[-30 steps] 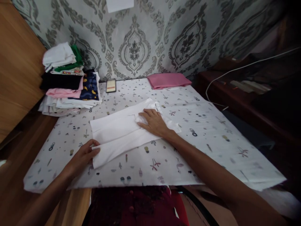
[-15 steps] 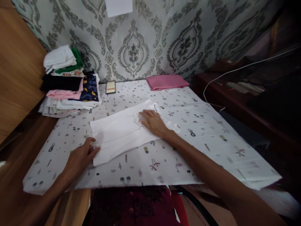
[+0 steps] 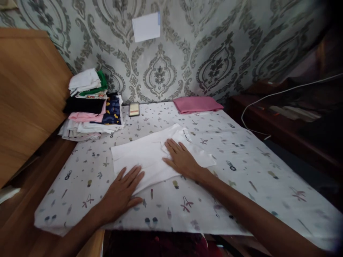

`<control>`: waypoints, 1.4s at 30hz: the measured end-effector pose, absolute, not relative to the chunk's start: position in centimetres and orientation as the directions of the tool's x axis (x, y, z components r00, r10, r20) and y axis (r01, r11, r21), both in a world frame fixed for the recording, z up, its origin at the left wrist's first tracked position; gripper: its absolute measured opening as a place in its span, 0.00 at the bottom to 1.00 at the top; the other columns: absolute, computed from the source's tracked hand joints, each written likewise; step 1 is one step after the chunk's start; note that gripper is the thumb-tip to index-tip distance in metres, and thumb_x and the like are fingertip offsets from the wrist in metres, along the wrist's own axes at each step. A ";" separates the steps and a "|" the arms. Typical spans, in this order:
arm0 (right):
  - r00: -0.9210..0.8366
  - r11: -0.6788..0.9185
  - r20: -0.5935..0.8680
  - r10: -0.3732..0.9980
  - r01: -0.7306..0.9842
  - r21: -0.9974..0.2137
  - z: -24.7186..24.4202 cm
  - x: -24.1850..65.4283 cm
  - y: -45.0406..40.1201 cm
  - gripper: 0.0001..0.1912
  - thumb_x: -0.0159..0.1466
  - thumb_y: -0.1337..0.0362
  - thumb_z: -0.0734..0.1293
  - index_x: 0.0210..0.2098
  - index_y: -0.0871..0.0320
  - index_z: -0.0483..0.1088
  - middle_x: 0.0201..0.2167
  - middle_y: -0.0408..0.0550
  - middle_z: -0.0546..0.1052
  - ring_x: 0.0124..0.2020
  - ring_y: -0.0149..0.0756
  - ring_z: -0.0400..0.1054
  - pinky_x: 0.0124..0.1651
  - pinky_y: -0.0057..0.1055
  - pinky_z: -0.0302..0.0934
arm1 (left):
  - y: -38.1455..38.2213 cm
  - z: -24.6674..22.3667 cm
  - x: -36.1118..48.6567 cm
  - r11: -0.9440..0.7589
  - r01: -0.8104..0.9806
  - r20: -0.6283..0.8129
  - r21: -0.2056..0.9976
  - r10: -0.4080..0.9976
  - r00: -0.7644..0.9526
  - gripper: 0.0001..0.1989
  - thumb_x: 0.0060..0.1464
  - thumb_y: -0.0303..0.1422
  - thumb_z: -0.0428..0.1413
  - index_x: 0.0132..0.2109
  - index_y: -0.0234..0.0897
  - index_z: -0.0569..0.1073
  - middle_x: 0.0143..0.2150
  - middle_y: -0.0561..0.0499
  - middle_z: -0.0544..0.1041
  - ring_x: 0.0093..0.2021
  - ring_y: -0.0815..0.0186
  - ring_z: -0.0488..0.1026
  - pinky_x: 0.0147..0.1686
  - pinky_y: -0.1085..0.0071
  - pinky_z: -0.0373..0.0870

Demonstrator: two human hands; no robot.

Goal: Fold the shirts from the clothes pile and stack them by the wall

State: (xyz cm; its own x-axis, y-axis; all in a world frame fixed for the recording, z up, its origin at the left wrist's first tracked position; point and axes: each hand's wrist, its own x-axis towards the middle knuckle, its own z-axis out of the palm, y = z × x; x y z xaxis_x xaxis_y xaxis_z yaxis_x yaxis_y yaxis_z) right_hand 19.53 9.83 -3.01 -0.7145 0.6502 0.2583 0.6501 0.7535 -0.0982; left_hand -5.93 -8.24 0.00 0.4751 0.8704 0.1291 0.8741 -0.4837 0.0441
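A white folded garment (image 3: 142, 153) lies slantwise across the middle of the patterned sheet, its outline long and narrow. My left hand (image 3: 123, 191) rests flat on its near left part, fingers spread and thumb out over the sheet. Toward the garment's right end, my right hand (image 3: 180, 157) also lies flat with fingers apart, close to a strip of small dark marks along the edge. Neither hand grips the cloth. Part of the garment is hidden beneath both hands.
A stack of folded clothes (image 3: 91, 107) stands at the back left beside a wooden panel (image 3: 29, 96). A small framed card (image 3: 134, 109) and a folded pink cloth (image 3: 198, 104) lie along the wall. The printed sheet (image 3: 241, 200) covers the table. A white cable (image 3: 268, 95) hangs at right.
My left hand has let go of the garment's left edge and moved right, now flat on the cloth. My right hand stays on the right part. The camera view has tilted up slightly.
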 end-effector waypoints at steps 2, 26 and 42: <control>-0.715 0.757 0.269 0.645 0.646 -0.098 -2.9 19.6 9.9 0.35 0.72 0.46 0.49 0.69 0.60 0.51 0.69 0.60 0.58 0.71 0.46 0.48 0.70 0.50 0.46 | -8.4 0.0 -6.0 -0.484 0.874 0.129 0.037 0.870 0.476 0.41 0.64 0.48 0.48 0.74 0.45 0.35 0.73 0.42 0.54 0.71 0.51 0.55 0.67 0.49 0.53; -0.933 0.982 0.315 0.175 0.141 -0.129 0.2 9.2 -3.9 0.40 0.67 0.42 0.60 0.62 0.73 0.61 0.65 0.65 0.65 0.67 0.48 0.55 0.68 0.45 0.50 | 1.5 -1.4 -15.1 0.012 0.959 0.124 0.284 0.991 -0.049 0.30 0.63 0.46 0.40 0.63 0.32 0.64 0.68 0.34 0.63 0.69 0.49 0.56 0.66 0.47 0.51; -0.869 0.923 0.345 0.355 0.265 -0.280 2.6 9.1 -3.7 0.21 0.65 0.71 0.61 0.58 0.59 0.64 0.38 0.50 0.78 0.38 0.42 0.69 0.37 0.37 0.66 | 4.0 5.5 -15.9 0.182 0.758 -0.087 0.627 0.983 -0.164 0.18 0.38 0.49 0.56 0.28 0.40 0.66 0.22 0.57 0.65 0.25 0.65 0.64 0.24 0.71 0.59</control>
State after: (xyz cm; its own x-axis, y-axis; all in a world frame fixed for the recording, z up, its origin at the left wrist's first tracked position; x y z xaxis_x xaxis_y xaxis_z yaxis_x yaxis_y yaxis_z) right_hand 9.06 -3.68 2.56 -0.8690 0.3546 0.3451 0.2651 0.9225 -0.2805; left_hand -15.94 4.00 5.50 -0.1645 0.9825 -0.0871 0.7578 0.1824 0.6265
